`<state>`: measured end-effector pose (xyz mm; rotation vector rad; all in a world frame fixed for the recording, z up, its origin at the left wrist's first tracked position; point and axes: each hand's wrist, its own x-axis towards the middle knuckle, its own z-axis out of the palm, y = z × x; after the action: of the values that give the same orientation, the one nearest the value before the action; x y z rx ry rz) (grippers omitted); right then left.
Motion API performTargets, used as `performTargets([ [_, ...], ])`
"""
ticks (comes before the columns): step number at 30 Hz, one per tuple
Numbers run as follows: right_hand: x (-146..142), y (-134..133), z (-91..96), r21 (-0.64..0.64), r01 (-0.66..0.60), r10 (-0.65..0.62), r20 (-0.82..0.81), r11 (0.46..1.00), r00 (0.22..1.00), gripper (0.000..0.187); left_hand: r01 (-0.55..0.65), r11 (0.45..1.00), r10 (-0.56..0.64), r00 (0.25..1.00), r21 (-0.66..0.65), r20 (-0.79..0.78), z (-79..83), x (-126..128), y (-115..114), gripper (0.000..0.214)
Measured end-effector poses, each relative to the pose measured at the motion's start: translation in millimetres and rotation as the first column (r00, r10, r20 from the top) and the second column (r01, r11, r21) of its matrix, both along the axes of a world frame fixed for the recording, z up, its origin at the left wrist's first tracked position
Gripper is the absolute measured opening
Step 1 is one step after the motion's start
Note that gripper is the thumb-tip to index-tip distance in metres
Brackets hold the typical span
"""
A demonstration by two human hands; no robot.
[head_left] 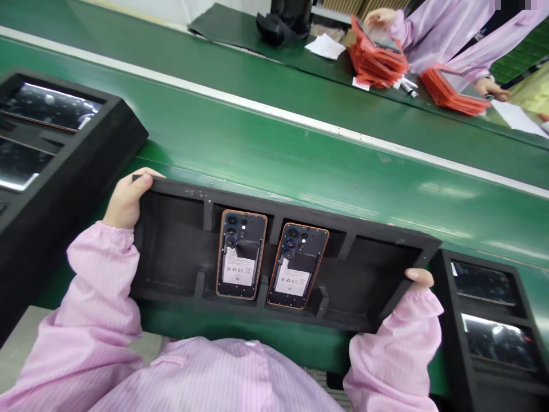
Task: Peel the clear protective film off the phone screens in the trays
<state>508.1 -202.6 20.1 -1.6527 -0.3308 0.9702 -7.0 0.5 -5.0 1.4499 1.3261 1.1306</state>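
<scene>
I hold a long black foam tray [180,252] by both ends, tilted toward me over the near edge of the green belt. My left hand [126,200] grips its left end, thumb over the top rim. My right hand [419,278] is closed on the right end, with only the thumb showing above the pink sleeve. Two phone bodies sit side by side in the tray's two middle slots, the left phone [240,254] and the right phone [297,266], backs open, orange-edged, camera lenses at the top. The outer slots hold nothing.
A green conveyor belt [300,154] with a white stripe runs across. A black tray of glossy panels [47,131] stands at left, another tray of panels [493,320] at right. Across the belt, a person in pink [454,40] handles stacks of orange cases [375,57].
</scene>
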Motion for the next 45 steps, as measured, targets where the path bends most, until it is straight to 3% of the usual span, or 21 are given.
performTargets([
  [4, -10.6, -7.5, 7.5, 0.040, -0.020, 0.018, 0.045, 0.999, 0.999, 0.037, -0.032, 0.997, 0.030, 0.999, 0.072, 0.024, -0.8, -0.6, -0.2, 0.049],
  [13, -17.4, -13.1, 12.9, 0.053, -0.100, 0.088, 0.195, 0.994, 0.977, 0.034, -0.038, 0.999, 0.035, 0.996, 0.030, 0.087, -0.2, 2.2, -1.0, 0.054],
  [17, -6.7, -9.8, 7.3, 0.027, -0.131, 0.121, 0.230, 0.991, 0.966, 0.032, -0.018, 1.000, 0.017, 0.998, 0.013, 0.058, -2.9, 0.7, 2.1, 0.052],
  [19, 4.0, 1.1, 4.2, -0.027, -0.217, 0.216, 0.288, 0.976, 0.933, 0.038, -0.017, 1.000, 0.017, 1.000, 0.021, -0.006, -4.6, 0.0, 4.1, 0.050],
  [21, 10.1, 16.1, 3.4, -0.146, -0.285, 0.320, 0.506, 0.947, 0.801, 0.055, -0.033, 0.999, 0.034, 0.997, 0.029, -0.064, -5.7, 0.8, 5.5, 0.047],
  [22, 8.1, 23.5, 4.1, -0.202, -0.255, 0.324, 0.675, 0.945, 0.663, 0.067, -0.043, 0.999, 0.045, 0.995, 0.030, -0.085, -6.0, 1.8, 5.9, 0.044],
  [24, -10.7, 35.0, 6.7, -0.195, -0.134, 0.225, 0.937, 0.972, 0.267, 0.086, -0.057, 0.998, 0.060, 0.991, 0.029, -0.116, -5.6, 4.5, 6.0, 0.038],
  [25, -27.7, 38.4, 7.7, -0.140, -0.113, 0.148, 0.987, 0.984, 0.069, 0.086, -0.060, 0.998, 0.063, 0.990, 0.028, -0.129, -5.0, 5.7, 5.7, 0.036],
  [26, -48.4, 40.5, 8.1, -0.118, -0.172, 0.110, 0.992, 0.978, -0.055, 0.079, -0.060, 0.998, 0.063, 0.988, 0.026, -0.139, -4.1, 6.6, 5.2, 0.035],
  [29, -115.5, 41.1, 3.2, -0.240, -0.383, 0.153, 0.958, 0.892, -0.243, 0.053, -0.062, 0.996, 0.070, 0.987, 0.057, -0.144, 0.3, 6.0, 1.8, 0.034],
  [31, -146.8, 40.3, -3.6, -0.330, -0.425, 0.215, 0.931, 0.843, -0.295, 0.052, -0.067, 0.991, 0.082, 0.987, 0.114, -0.139, 4.2, 4.0, -1.5, 0.034],
  [33, -160.3, 39.6, -10.0, -0.358, -0.418, 0.245, 0.922, 0.835, -0.300, 0.059, -0.069, 0.984, 0.092, 0.987, 0.166, -0.134, 8.0, 2.3, -5.0, 0.034],
  [41, -149.1, 35.1, -15.2, -0.332, -0.424, 0.220, 0.931, 0.842, -0.291, 0.079, -0.076, 0.972, 0.095, 0.993, 0.224, -0.075, 12.0, -2.0, -11.7, 0.034],
  [45, -152.1, 32.9, -16.8, -0.314, -0.486, 0.181, 0.936, 0.816, -0.302, 0.075, -0.069, 0.968, 0.087, 0.994, 0.240, -0.064, 10.3, -3.9, -11.9, 0.033],
])
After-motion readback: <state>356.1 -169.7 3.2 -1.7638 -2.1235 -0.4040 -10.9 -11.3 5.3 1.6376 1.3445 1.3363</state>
